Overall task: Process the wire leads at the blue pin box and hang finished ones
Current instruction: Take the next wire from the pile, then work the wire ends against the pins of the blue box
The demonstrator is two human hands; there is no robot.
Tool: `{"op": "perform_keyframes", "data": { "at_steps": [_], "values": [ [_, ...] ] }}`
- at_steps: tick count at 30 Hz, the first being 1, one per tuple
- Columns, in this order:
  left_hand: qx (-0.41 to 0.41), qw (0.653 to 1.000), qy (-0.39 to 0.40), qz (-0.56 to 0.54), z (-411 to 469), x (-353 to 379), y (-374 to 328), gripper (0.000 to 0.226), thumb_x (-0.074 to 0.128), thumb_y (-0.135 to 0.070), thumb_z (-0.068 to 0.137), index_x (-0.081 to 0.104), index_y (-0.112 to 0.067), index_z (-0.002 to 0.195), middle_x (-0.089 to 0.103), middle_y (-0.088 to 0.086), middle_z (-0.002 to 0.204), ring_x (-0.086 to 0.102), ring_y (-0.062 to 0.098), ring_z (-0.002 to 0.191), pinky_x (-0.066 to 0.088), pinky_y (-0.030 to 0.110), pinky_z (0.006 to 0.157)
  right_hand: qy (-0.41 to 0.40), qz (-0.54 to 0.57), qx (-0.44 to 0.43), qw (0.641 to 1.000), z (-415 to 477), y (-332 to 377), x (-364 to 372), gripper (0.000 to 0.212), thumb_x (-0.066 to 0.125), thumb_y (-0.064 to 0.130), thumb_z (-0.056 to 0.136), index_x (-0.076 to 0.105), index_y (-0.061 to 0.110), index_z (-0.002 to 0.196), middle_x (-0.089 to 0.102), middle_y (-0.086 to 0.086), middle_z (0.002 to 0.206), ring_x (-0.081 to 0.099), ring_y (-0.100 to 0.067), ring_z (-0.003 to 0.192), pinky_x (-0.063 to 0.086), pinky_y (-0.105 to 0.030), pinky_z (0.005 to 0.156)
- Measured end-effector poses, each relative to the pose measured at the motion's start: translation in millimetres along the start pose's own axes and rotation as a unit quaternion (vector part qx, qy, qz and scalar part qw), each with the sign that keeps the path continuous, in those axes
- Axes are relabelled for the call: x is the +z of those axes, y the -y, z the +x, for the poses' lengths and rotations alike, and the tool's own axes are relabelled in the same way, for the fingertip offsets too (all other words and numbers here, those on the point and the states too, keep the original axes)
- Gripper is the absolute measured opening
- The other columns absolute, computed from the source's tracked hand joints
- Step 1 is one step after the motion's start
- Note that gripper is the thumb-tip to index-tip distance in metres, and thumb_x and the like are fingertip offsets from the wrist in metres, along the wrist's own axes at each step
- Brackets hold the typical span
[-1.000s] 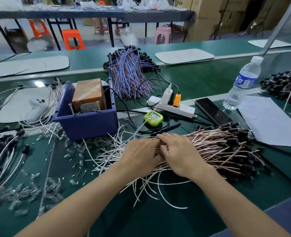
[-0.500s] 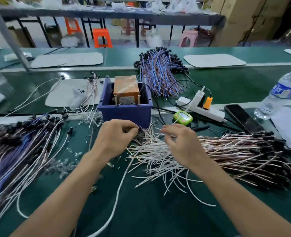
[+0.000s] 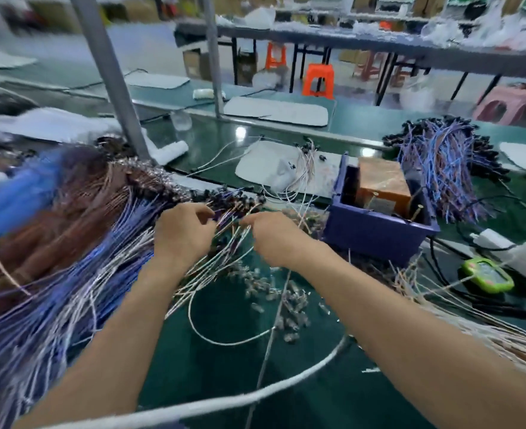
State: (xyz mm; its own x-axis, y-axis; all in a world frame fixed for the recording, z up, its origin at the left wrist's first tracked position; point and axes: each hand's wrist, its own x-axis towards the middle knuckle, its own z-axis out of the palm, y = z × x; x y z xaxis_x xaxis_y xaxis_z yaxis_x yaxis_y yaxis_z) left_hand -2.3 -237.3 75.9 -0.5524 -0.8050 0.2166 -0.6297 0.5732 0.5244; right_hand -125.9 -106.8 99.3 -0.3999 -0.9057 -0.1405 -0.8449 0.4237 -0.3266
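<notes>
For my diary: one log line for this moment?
left hand: pinches wire lead at wire bundle | right hand: pinches it too | blue pin box: untouched

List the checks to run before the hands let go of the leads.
1. Left hand grips the leads: ok, fingers curled round them.
2. Right hand pinches the leads: ok.
3. Leads lined up with the bundle: ok, both hands are at its edge.
4. Leads hung securely: cannot tell, that part is blurred.
5. Box free for the next lead: ok, no hand in it.
</notes>
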Motion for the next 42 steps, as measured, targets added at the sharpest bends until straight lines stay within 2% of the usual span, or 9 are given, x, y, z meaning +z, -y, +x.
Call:
{"op": "perform_keyframes", "data": {
  "at_steps": [6,10,19,23,27,33,37,39,42],
  "values": [
    [0.031,0.997,0.072,0.002,8.6,11.8,44.0,0.056,0.075,-0.024,0.086,0.059,-0.021,0.141,0.058,0.005,0.144,0.052,0.028,0.134,0.043,0.046,0.112,0.005,-0.05,-0.003,0.999,62.1,2.4,11.6,0.067,0.047,-0.007,0.092,0.034,0.008,0.155,0.04,-0.015,0.155,0.036,-0.034,0.144,0.038,-0.049,0.115],
    [0.016,0.995,0.08,0.058,5.7,33.0,60.2,0.08,0.069,-0.037,0.095,0.026,-0.028,0.161,0.022,-0.001,0.17,0.023,0.021,0.155,0.022,0.045,0.125,-0.011,-0.004,0.019,1.0,89.2,6.2,10.3,0.062,0.051,-0.007,0.089,0.041,0.012,0.147,0.051,-0.016,0.144,0.051,-0.035,0.13,0.047,-0.045,0.105],
    [0.024,1.0,0.017,0.008,5.4,43.9,68.9,0.057,0.05,-0.025,0.107,0.03,-0.03,0.16,0.026,-0.002,0.169,0.027,0.022,0.154,0.027,0.046,0.122,-0.043,-0.023,0.021,0.999,82.3,-8.0,19.5,0.063,0.05,-0.006,0.083,0.037,0.018,0.139,0.052,-0.003,0.078,0.057,-0.028,0.075,0.053,-0.044,0.069],
    [0.009,1.0,0.013,-0.011,5.1,40.7,64.2,0.057,0.053,-0.021,0.106,0.035,-0.03,0.159,0.028,-0.003,0.168,0.031,0.023,0.152,0.031,0.047,0.122,-0.088,-0.069,0.023,0.993,68.6,-8.2,26.8,0.054,0.052,-0.008,0.081,0.042,0.017,0.128,0.055,-0.007,0.11,0.059,-0.032,0.095,0.051,-0.045,0.08],
    [0.018,0.998,-0.03,-0.043,-1.7,28.8,55.2,0.048,0.066,-0.022,0.1,0.056,-0.021,0.147,0.045,0.003,0.159,0.039,0.024,0.147,0.033,0.044,0.12,-0.063,-0.11,0.015,0.992,61.3,-5.1,21.0,0.028,0.053,-0.008,0.089,0.065,0.009,0.106,0.05,-0.009,0.126,0.066,-0.033,0.091,0.053,-0.042,0.075],
    [0.157,0.987,-0.038,-0.007,-16.5,23.8,12.9,0.035,0.077,-0.027,0.09,0.074,-0.016,0.123,0.069,0.003,0.131,0.057,0.026,0.128,0.043,0.043,0.111,-0.134,-0.139,-0.022,0.981,49.6,4.0,-4.4,0.027,0.056,-0.004,0.087,0.071,0.019,0.093,0.067,-0.001,0.087,0.068,-0.028,0.084,0.049,-0.032,0.071],
    [0.119,0.993,-0.013,-0.023,-13.5,8.1,1.0,0.026,0.065,-0.033,0.1,0.073,-0.025,0.123,0.077,0.006,0.096,0.066,0.031,0.089,0.047,0.037,0.076,-0.154,-0.068,-0.027,0.985,34.8,10.1,-24.7,0.025,0.055,0.0,0.091,0.068,0.022,0.091,0.065,-0.003,0.073,0.063,-0.032,0.073,0.051,-0.039,0.065],
    [0.063,0.991,0.015,-0.113,-10.0,-7.5,0.1,0.023,0.07,-0.036,0.098,0.075,-0.031,0.12,0.078,-0.001,0.082,0.067,0.018,0.073,0.048,0.032,0.064,-0.152,-0.006,-0.036,0.988,22.5,11.5,-35.5,0.025,0.053,0.001,0.095,0.07,0.019,0.09,0.064,-0.007,0.073,0.061,-0.03,0.068,0.054,-0.046,0.066],
    [-0.009,0.931,0.102,-0.352,-4.9,-32.2,-0.3,0.017,0.077,-0.015,0.091,0.081,-0.031,0.097,0.077,0.003,0.071,0.064,0.01,0.058,0.052,0.026,0.059,-0.152,0.07,-0.038,0.985,-1.1,14.0,-48.5,0.031,0.047,0.011,0.104,0.072,0.022,0.091,0.065,-0.009,0.075,0.06,-0.027,0.061,0.054,-0.048,0.06]
  ]
}}
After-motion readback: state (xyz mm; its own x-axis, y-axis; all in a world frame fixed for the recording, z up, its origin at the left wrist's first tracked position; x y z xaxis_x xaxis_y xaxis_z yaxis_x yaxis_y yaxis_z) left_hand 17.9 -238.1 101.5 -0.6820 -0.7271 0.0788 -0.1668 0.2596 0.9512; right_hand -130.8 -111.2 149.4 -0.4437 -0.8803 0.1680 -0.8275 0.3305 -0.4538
